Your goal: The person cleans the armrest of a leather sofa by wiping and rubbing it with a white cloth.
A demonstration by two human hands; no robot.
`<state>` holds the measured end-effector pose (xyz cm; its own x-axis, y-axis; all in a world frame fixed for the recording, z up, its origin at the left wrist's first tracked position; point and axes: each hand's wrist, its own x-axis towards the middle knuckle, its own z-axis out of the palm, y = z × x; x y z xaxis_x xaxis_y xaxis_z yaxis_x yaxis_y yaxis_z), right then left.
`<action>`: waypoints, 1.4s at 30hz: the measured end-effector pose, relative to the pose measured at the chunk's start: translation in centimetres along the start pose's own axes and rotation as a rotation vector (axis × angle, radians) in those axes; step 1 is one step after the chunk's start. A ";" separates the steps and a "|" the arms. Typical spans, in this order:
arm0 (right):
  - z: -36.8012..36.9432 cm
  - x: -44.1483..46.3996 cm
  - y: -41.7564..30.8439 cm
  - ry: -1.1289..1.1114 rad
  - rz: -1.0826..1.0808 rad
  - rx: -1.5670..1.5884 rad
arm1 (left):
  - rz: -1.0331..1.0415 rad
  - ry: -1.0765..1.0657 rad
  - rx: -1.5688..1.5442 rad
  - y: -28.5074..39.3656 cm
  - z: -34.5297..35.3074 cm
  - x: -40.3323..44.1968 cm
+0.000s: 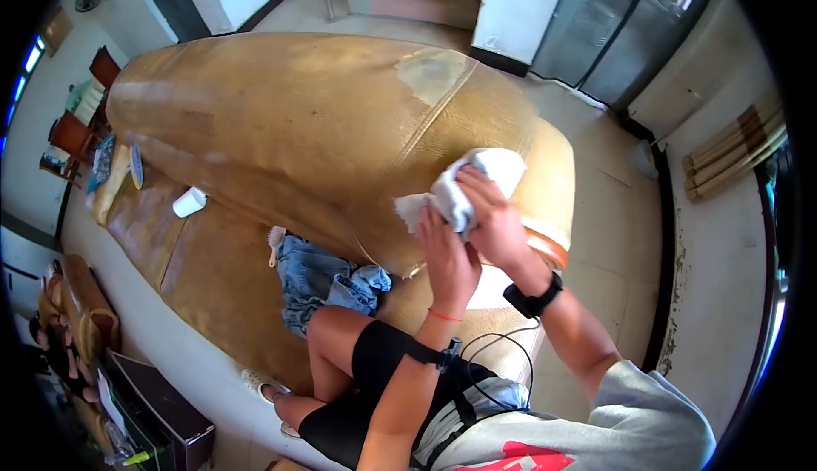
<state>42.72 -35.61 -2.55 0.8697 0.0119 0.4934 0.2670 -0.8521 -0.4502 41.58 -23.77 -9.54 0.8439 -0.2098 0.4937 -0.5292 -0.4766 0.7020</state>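
Note:
A white cloth [500, 167] lies bunched against the top of the tan leather sofa's backrest [323, 122], near its right end. My right hand [494, 220] presses on the cloth from above, its fingers wrapped over the folds. Just left of it, my left hand [444, 254] has its fingertips on the cloth's lower left part, and the two hands are close together. The cloth hides part of the leather under it. A pale worn patch [432, 75] shows on the backrest beyond the hands.
Blue denim clothing [319, 279] and a hairbrush [275, 245] lie on the sofa seat [217, 292], with a white roll [189, 202] farther left. Steps [417, 3] and a glass door [604, 20] stand behind. A dark box [162, 407] is at lower left.

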 end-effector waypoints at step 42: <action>-1.4 11.4 13.0 -0.142 0.105 -0.050 | 0.005 -0.109 0.208 3.2 6.1 11.0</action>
<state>55.52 -47.30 -1.74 0.9425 -0.0074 0.3341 0.1540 -0.8776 -0.4540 49.69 -32.79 -5.00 0.8517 -0.2979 0.4312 -0.5136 -0.6385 0.5732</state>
